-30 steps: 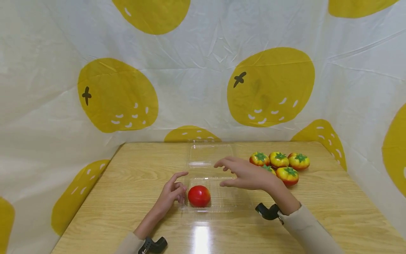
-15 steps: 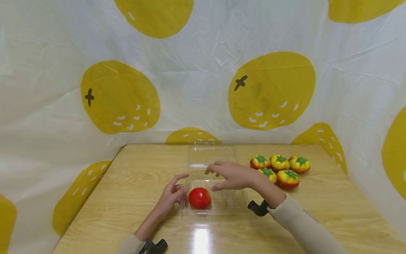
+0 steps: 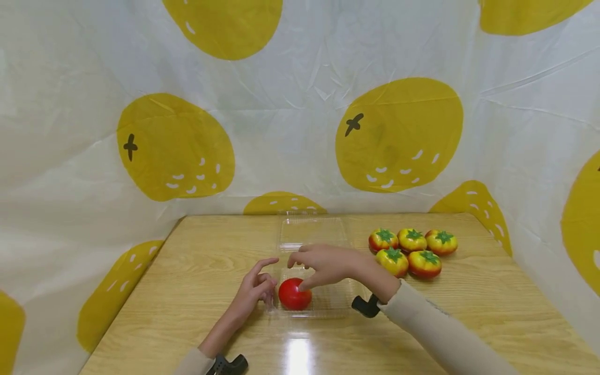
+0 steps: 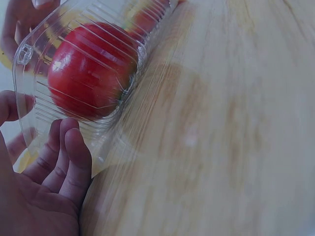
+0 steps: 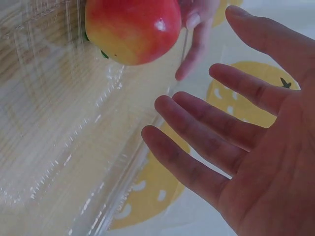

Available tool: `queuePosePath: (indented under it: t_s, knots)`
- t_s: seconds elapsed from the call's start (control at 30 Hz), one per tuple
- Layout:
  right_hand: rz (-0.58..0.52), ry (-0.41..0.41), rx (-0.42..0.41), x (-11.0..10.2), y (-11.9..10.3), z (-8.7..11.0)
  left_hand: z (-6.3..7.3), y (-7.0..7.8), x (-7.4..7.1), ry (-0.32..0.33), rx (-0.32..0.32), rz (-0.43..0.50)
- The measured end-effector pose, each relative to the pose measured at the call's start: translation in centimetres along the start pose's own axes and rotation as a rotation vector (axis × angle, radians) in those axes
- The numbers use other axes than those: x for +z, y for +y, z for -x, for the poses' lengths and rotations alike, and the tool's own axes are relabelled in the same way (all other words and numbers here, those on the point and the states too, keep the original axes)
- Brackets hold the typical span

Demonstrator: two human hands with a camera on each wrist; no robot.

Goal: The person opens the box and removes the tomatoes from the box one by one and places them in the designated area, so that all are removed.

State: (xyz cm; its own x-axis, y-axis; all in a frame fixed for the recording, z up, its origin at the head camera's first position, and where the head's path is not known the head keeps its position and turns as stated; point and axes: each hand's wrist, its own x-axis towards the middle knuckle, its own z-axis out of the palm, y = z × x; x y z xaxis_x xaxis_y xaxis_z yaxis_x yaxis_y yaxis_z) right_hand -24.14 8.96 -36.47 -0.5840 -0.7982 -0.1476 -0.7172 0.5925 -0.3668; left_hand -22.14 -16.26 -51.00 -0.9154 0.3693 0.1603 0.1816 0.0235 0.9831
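Observation:
A glossy red tomato-like toy fruit (image 3: 294, 295) lies at the left end of a clear hinged plastic container (image 3: 335, 298). Yellow shading and a bit of green show on its underside in the right wrist view. My left hand (image 3: 255, 286) holds the container's left edge, with fingertips (image 4: 74, 140) against the outer wall and the index finger stretched forward. Over the red fruit hovers my right hand (image 3: 325, 264), fingers spread and slightly bent, thumb near the fruit in the head view. A gap separates hand and fruit (image 5: 133, 29) in the right wrist view.
Several yellow-red toy fruits with green leafy tops (image 3: 412, 240) sit grouped at the right of the wooden table (image 3: 211, 245). The container's raised lid (image 3: 313, 232) lies back toward the patterned curtain (image 3: 286, 146) behind the table.
My right hand has moved left and a little down, from the container's right part to above the red toy fruit. The left hand has stayed at the container's edge.

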Motion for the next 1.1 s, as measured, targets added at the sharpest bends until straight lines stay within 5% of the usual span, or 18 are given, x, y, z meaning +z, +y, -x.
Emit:
queuePosePath:
  t_s: [0.63, 1.1]
  knots:
    - [-0.016, -0.140, 0.038, 2.0, -0.3, -2.6, 0.1, 0.1, 0.0, -0.003, 0.000, 0.004]
    - [-0.003, -0.163, 0.058, 2.6, -0.5, -3.3, 0.1, 0.2, 0.0, -0.008, 0.006, 0.003]
